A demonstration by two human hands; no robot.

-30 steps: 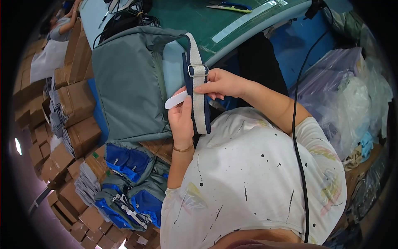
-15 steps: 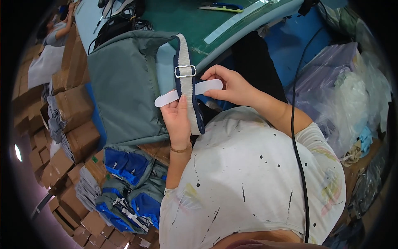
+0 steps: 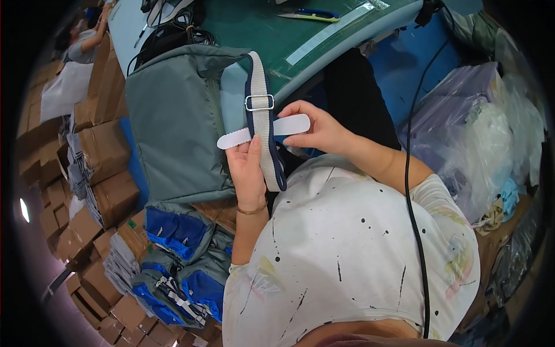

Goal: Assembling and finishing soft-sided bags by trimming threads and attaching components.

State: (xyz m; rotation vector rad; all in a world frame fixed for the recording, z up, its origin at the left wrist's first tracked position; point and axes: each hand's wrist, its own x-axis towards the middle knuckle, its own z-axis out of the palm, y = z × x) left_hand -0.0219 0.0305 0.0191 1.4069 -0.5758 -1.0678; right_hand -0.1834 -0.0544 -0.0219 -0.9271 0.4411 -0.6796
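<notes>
A grey-green fabric bag [image 3: 173,121] lies against the table edge. From it runs a cream strap with navy edges [image 3: 263,130], fitted with a rectangular metal slider buckle [image 3: 259,103]. A white strip with rounded ends [image 3: 292,124] passes behind the strap and sticks out on both sides. My left hand [image 3: 247,168] is closed on the strap and the strip's left part, thumb lying over the strap. My right hand [image 3: 321,128] holds the strip's right end, index finger along its upper edge and thumb at its lower edge.
Thread snips [image 3: 309,14] and coiled black cables [image 3: 188,26] lie on the green table top [image 3: 248,23]. Blue-and-grey bags [image 3: 179,231] are piled at lower left, near stacked cardboard boxes [image 3: 104,144]. Plastic-wrapped goods [image 3: 462,133] stand right, behind a hanging black cable [image 3: 409,144]. Another person [image 3: 84,46] is far left.
My right thumb has slid down to the strip's lower edge, baring more of its right end. Bag and strap have shifted slightly downward in view. The left hand keeps its hold.
</notes>
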